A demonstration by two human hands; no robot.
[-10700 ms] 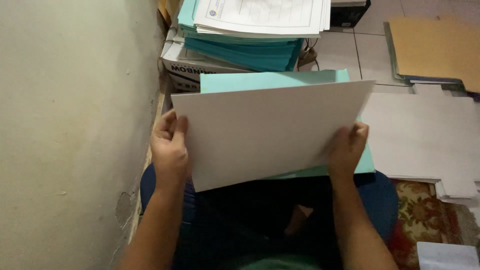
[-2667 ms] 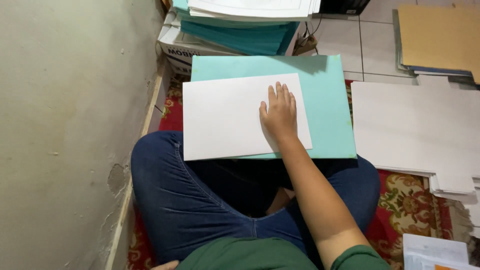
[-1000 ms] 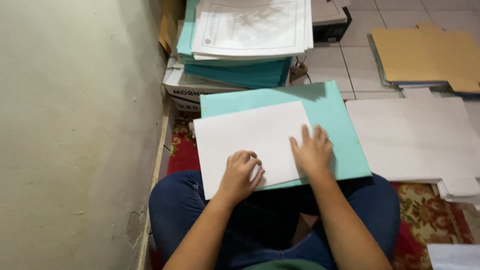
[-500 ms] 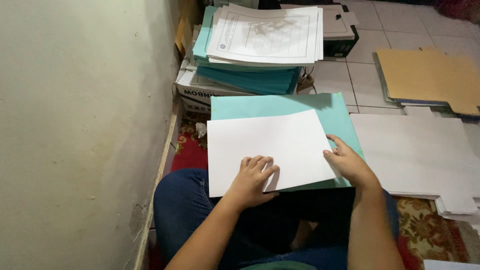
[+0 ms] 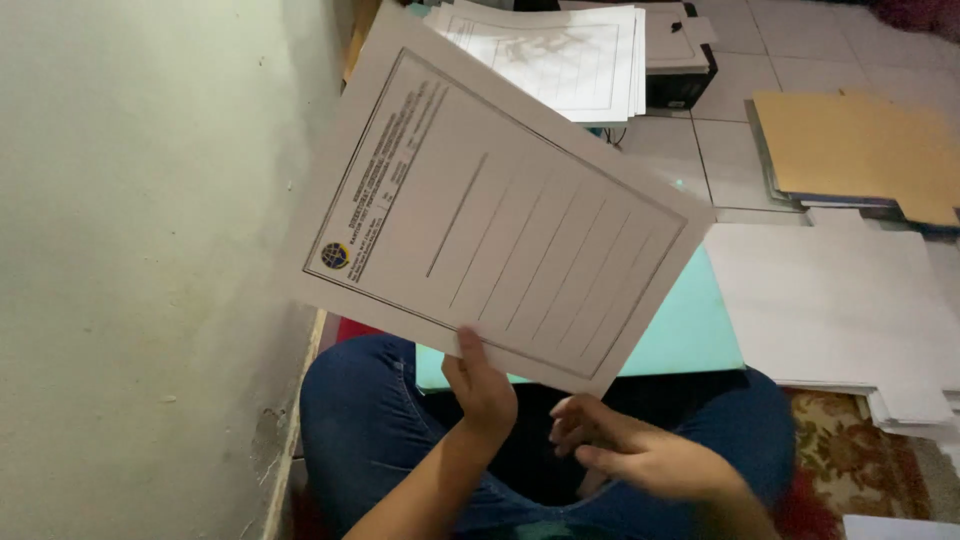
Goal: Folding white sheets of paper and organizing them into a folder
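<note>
Lifted now, left hand (image 5: 482,388) pinches ruled sheet (image 5: 490,200).

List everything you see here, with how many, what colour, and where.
printed sheet: one, white with ruled lines, lifted and tilted in front of the person
teal folder: one, on the lap under the sheet
paper stack: one, white printed sheets, top centre
black device: one, beside the stack
brown card pile: one, on the tiled floor, upper right
white boards: several, floor at right
patterned rug: one, red, lower right
wall: pale, left
jeans: blue
left hand: pinches the sheet's lower edge
right hand: free, over the lap
</note>
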